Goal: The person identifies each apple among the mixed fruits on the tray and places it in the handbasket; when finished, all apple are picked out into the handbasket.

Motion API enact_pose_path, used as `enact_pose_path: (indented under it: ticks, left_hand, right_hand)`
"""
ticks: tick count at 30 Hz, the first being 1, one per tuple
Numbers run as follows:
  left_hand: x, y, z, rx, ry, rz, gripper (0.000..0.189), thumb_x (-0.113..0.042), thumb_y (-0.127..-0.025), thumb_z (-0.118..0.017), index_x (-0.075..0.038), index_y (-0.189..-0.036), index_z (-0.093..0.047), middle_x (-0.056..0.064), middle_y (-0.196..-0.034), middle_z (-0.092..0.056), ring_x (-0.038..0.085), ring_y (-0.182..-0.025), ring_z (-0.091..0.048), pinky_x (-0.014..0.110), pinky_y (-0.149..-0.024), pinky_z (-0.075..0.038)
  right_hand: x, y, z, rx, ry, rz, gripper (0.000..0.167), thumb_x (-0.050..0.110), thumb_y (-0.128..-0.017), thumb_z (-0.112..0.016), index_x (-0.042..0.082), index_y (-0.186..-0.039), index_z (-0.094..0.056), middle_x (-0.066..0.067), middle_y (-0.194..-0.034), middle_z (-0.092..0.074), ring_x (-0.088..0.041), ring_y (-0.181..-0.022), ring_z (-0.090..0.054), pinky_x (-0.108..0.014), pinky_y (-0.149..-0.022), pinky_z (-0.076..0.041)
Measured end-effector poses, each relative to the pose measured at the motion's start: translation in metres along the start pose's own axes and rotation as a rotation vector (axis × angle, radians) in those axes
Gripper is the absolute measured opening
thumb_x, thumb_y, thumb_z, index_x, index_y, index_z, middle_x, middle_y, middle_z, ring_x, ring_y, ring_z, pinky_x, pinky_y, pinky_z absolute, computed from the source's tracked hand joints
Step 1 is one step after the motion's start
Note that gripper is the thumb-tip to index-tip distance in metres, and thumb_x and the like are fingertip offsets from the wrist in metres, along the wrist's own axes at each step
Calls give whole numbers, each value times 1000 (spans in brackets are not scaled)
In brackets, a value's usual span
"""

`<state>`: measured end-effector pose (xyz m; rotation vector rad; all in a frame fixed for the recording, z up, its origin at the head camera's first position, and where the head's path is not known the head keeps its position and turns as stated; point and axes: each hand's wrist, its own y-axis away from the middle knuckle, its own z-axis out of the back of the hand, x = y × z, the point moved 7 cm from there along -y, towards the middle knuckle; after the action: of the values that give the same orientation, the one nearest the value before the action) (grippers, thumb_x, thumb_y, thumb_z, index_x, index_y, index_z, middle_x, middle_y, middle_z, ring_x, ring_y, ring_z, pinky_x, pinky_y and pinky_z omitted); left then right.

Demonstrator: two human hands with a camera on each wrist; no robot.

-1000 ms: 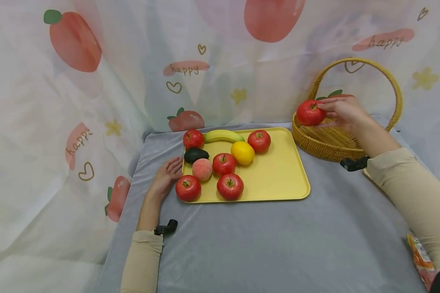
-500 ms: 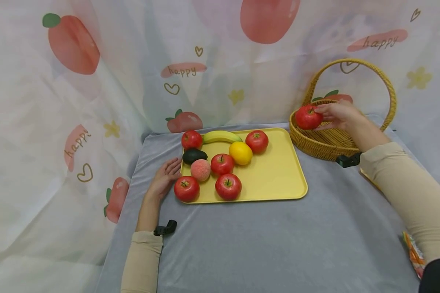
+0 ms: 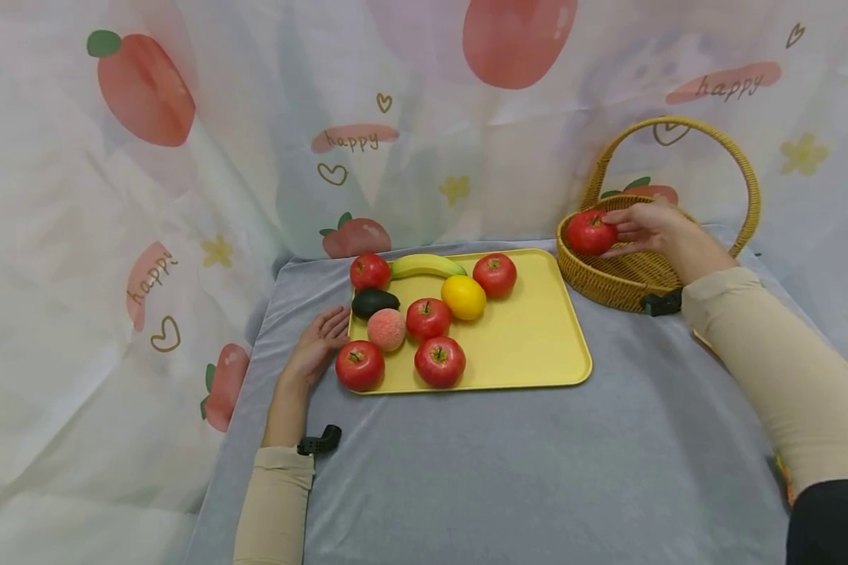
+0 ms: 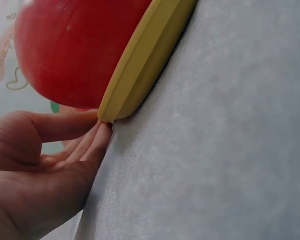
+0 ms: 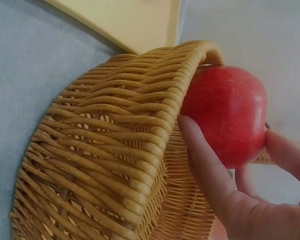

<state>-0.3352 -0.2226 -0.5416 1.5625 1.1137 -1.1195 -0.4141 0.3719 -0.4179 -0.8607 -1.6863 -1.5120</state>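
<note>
In the head view my right hand grips a red apple with thumb and fingers. The apple is at the left rim of the wicker basket; in the right wrist view it sits just inside the woven rim. My left hand lies at the left edge of the yellow tray. Its fairly straight thumb and fingertips touch the tray's corner in the left wrist view. On the tray are several red apples, a banana, a lemon, a peach and a dark avocado.
Grey cloth covers the table. A printed curtain hangs behind and to the left. The basket's tall handle arches above my right hand. A colourful packet is mostly hidden by my right sleeve.
My right hand has lowered the apple from above the basket to its left rim. The left hand and the fruit on the tray keep their places; the whole view shifted slightly.
</note>
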Motion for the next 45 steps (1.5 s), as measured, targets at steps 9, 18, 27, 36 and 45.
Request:
enact_pose_path:
  ticks: [9, 18, 27, 36, 45]
  left_hand:
    - [-9, -2, -7, -32, 16, 54, 80, 27, -91, -49, 3, -162, -19, 20, -168, -28, 28, -156, -29, 38, -125, -24]
    - [-15, -1, -11, -34, 5, 85, 83, 30, -87, -44, 4, -162, -16, 22, -168, -25, 31, -156, -27, 40, -126, -23]
    - [-16, 0, -13, -43, -26, 152, 84, 28, -88, -46, 3, -162, -16, 21, -169, -25, 30, -157, -26, 42, -125, -25]
    - [-19, -4, -11, -74, -119, 208, 77, 17, -95, -55, 1, -162, -21, 18, -168, -31, 28, -155, -31, 37, -115, -42]
    - [-27, -6, -13, -104, -173, 215, 72, 8, -98, -60, 0, -161, -27, 18, -164, -38, 33, -147, -43, 47, -117, -40]
  right_hand:
    - [-12, -19, 3, 6, 31, -34, 24, 16, -106, -61, 10, -126, -50, -15, -130, -45, -31, -126, -48, -59, -111, -41]
    - [-22, -30, 7, 69, 8, -66, 16, 13, -104, -63, 8, -116, -55, -13, -113, -57, -26, -100, -64, -59, -111, -41]
    - [-28, -27, 1, 31, 59, -61, 30, 16, -110, -53, 8, -138, -45, -23, -152, -28, -37, -148, -25, -57, -113, -37]
    - [-32, -22, 3, 17, 63, -43, 26, 12, -110, -51, 3, -134, -46, -20, -147, -32, -37, -148, -24, -55, -111, -41]
    - [-24, -9, 10, -41, 121, 37, 12, 11, -107, -57, 7, -105, -68, -8, -114, -61, -27, -118, -60, -49, -99, -55]
